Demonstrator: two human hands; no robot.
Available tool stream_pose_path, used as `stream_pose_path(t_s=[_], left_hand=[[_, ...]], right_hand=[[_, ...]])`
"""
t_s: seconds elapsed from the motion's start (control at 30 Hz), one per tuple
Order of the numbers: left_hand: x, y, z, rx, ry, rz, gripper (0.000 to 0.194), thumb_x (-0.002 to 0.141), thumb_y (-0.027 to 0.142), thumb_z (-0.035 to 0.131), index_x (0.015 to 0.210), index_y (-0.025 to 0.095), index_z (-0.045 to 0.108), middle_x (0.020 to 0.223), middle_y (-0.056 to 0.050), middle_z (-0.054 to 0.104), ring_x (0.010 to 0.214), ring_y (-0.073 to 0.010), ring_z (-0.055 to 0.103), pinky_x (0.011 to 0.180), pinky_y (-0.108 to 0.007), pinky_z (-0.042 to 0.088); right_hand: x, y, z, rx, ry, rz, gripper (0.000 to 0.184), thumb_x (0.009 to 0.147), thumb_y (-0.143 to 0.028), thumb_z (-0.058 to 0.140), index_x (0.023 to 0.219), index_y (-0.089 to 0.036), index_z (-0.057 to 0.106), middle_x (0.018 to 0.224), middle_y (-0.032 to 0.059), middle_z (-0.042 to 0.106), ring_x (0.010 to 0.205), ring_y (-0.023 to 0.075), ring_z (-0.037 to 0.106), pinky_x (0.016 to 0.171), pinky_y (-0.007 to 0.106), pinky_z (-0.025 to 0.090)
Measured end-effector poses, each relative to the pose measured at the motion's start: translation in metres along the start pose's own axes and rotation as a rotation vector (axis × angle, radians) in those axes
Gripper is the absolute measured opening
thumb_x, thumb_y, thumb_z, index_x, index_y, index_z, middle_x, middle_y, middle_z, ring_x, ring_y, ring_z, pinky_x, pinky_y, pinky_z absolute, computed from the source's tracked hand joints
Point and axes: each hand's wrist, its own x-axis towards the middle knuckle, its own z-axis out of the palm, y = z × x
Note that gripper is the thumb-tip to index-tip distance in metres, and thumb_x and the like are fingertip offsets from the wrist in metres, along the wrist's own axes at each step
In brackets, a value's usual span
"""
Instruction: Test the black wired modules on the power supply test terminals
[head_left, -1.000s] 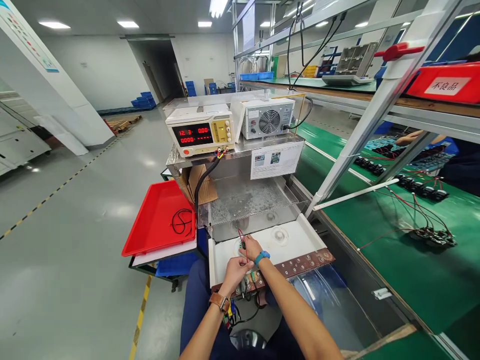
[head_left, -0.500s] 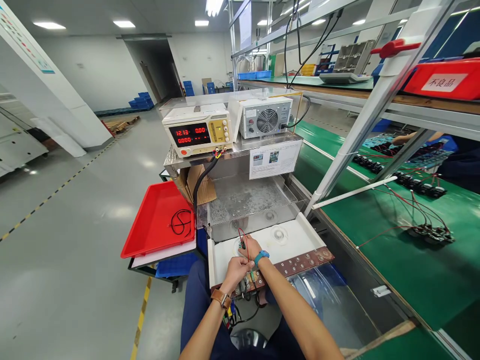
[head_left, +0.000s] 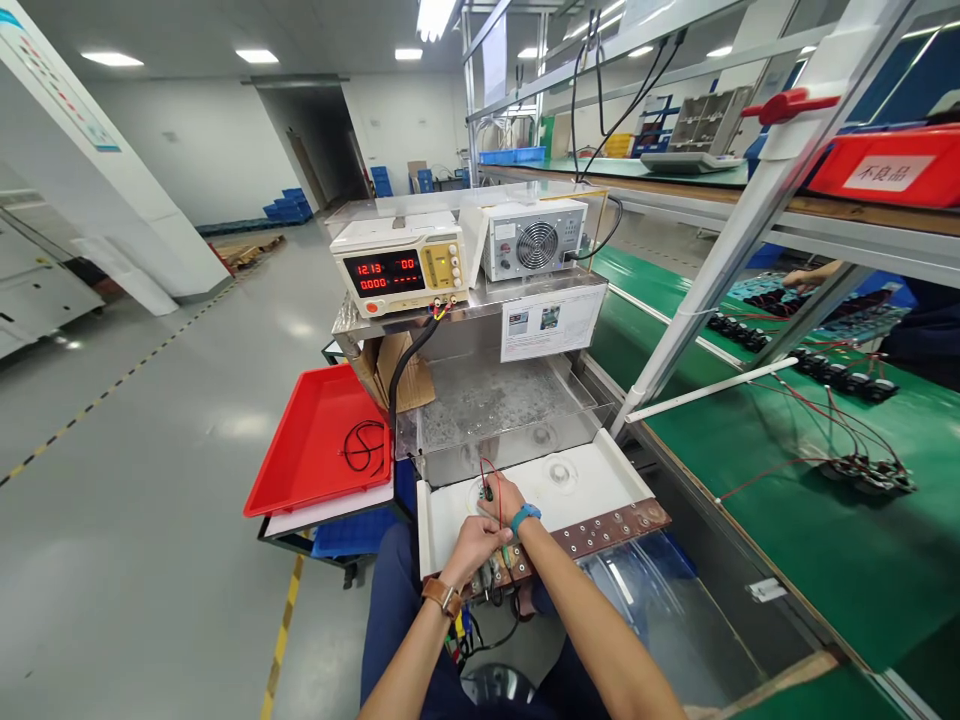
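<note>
My right hand (head_left: 504,497), with a blue band at the wrist, is closed on a small green and dark circuit board (head_left: 487,491) over the white tray (head_left: 525,490). Fingers cover most of the board. A thin red wire (head_left: 500,485) loops up from it and down to my left hand (head_left: 476,545), which wears a brown-strapped watch. That hand pinches the wire close to the brown terminal strip (head_left: 600,533) along the tray's front edge. Just beneath the fingers, clips with black cables (head_left: 491,580) hang at the strip.
A power supply (head_left: 401,265) with lit red digits stands on the metal shelf behind, beside a grey fan unit (head_left: 536,238). To the left, a red tray (head_left: 315,440) holds a black cable. At right, wired parts (head_left: 870,472) lie on a green bench, where another person's hand works.
Both hands stay nearly in place, the left slightly raised with the red wire. The camera view has shifted a little.
</note>
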Motion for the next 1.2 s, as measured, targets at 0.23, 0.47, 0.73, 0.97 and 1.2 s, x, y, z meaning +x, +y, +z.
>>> stream_pose_path(t_s=[0.23,0.47,0.73,0.97,1.2], left_hand=[[-0.004,0.003,0.001,-0.022,0.020,0.005,0.052,0.051,0.067,0.075,0.050,0.020,0.052,0.048,0.006,0.043,0.051,-0.0097,0.034,0.054,-0.027,0.024],[-0.005,0.006,0.001,-0.039,0.069,0.006,0.049,0.046,0.059,0.081,0.046,0.020,0.053,0.045,0.006,0.045,0.049,-0.0096,0.036,0.053,-0.027,0.026],[-0.001,0.007,0.003,-0.089,0.183,0.063,0.060,0.044,0.076,0.074,0.046,0.021,0.051,0.045,0.004,0.047,0.049,-0.0109,0.038,0.054,-0.028,0.030],[-0.009,0.021,-0.009,-0.086,0.200,0.144,0.077,0.047,0.088,0.061,0.079,0.018,0.066,0.070,-0.007,0.068,0.071,-0.0241,0.062,0.064,-0.033,0.045],[0.007,0.013,-0.014,-0.116,0.226,0.087,0.080,0.043,0.082,0.068,0.092,0.018,0.071,0.080,-0.011,0.076,0.076,-0.0309,0.070,0.061,-0.038,0.052]], right_hand=[[-0.001,0.001,0.003,0.027,0.021,-0.028,0.026,0.077,-0.023,0.066,0.102,-0.019,0.061,0.109,0.0077,0.064,0.087,0.0201,0.062,0.078,0.028,0.043],[0.002,0.003,0.012,0.049,0.047,-0.034,0.022,0.075,-0.019,0.064,0.096,-0.019,0.059,0.106,0.0075,0.064,0.091,0.0216,0.063,0.080,0.028,0.044],[0.002,-0.007,0.001,0.016,0.026,-0.065,0.023,0.072,-0.017,0.066,0.095,-0.018,0.061,0.105,0.0083,0.065,0.087,0.0215,0.064,0.076,0.028,0.044],[-0.020,0.002,-0.042,0.269,0.542,0.044,0.014,0.076,-0.029,0.064,0.087,-0.021,0.058,0.089,0.0036,0.065,0.082,0.0197,0.061,0.075,0.027,0.045],[-0.126,0.143,-0.182,0.329,1.152,0.488,0.023,0.078,-0.042,0.061,0.086,-0.020,0.063,0.085,0.0076,0.069,0.077,0.0218,0.061,0.072,0.031,0.046]])
